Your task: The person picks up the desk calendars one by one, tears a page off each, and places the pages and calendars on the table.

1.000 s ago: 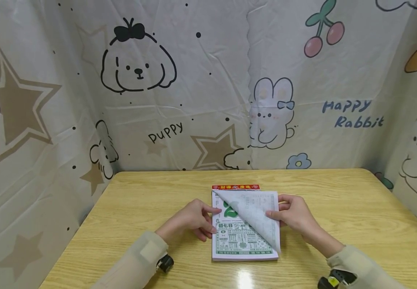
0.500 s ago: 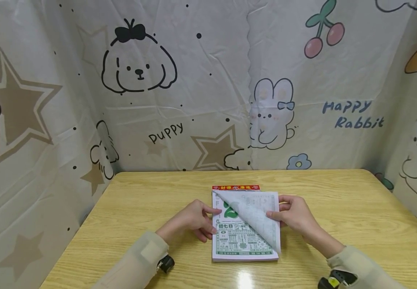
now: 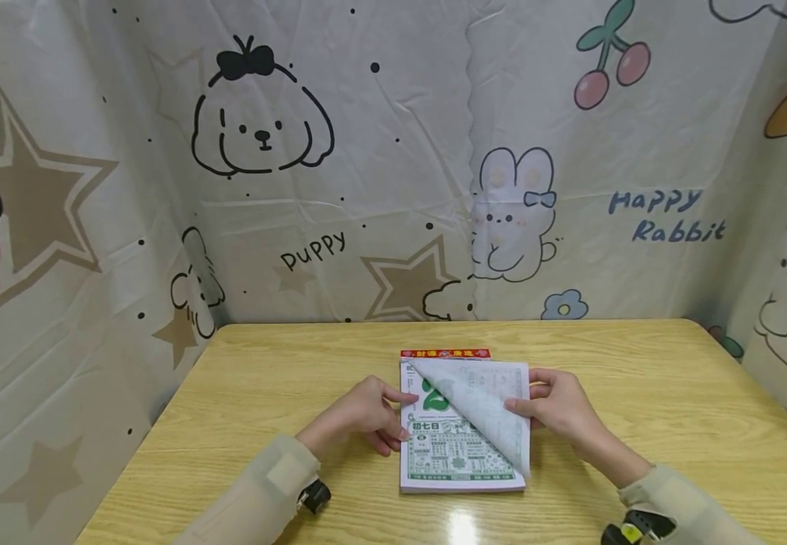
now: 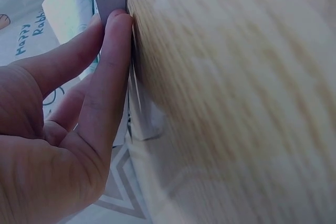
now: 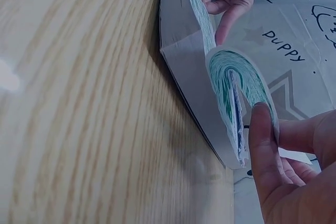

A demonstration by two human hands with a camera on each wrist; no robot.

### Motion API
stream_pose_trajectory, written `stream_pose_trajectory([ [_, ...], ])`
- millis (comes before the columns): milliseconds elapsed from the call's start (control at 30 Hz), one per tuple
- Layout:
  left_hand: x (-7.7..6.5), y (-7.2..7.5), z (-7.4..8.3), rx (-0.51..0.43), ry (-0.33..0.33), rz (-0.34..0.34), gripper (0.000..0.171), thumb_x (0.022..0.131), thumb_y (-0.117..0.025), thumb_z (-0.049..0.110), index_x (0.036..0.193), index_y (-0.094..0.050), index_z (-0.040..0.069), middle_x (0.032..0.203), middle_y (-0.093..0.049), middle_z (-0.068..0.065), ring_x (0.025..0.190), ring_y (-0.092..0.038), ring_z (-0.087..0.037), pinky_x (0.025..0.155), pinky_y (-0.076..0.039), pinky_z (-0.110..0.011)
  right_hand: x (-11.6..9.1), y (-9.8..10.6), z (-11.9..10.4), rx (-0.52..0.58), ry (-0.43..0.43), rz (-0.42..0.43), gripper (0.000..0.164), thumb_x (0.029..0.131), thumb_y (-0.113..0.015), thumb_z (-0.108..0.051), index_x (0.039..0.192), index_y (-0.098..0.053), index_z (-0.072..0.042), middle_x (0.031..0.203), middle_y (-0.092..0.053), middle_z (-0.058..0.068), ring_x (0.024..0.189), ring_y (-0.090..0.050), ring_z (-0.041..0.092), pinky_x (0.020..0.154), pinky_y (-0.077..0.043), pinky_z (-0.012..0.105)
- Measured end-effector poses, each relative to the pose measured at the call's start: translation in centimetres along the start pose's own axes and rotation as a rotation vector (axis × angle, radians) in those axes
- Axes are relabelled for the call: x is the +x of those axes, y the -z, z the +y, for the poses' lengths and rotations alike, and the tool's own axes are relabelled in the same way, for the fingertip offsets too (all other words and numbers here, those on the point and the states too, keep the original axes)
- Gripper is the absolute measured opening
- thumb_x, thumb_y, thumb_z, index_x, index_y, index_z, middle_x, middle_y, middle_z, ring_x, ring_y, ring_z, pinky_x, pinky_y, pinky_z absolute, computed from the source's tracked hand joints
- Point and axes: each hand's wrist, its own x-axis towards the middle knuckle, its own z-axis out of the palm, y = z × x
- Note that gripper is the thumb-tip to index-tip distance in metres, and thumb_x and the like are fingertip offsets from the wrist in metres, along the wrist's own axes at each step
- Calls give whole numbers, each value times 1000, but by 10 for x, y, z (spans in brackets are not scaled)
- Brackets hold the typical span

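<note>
R hand (image 3: 558,405) pinching curled pgs (image 3: 482,405), L hand (image 3: 371,412) gripping thick cal. pad (image 3: 461,489): grn print (image 3: 458,453), red hdr (image 3: 444,353).

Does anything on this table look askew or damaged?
Only the thin white paper flap, curled diagonally over the thick green-printed white paper pad, looks askew. The right hand pinches it, so this seems deliberate. No tear shows.
</note>
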Motion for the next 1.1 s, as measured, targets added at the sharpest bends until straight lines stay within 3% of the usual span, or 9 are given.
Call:
stream_pose_trajectory([
  [1100, -1, -2, 3, 30, 22, 21, 57, 82, -86, -8, 133, -75, 13, 77, -73, -20, 59, -72, -24, 55, -65, -37, -3, 6, -2, -11, -7, 10, 53, 90, -83, -1, 134, -57, 14, 98, -75, 14, 80, -73, 23, 64, -66, 38],
])
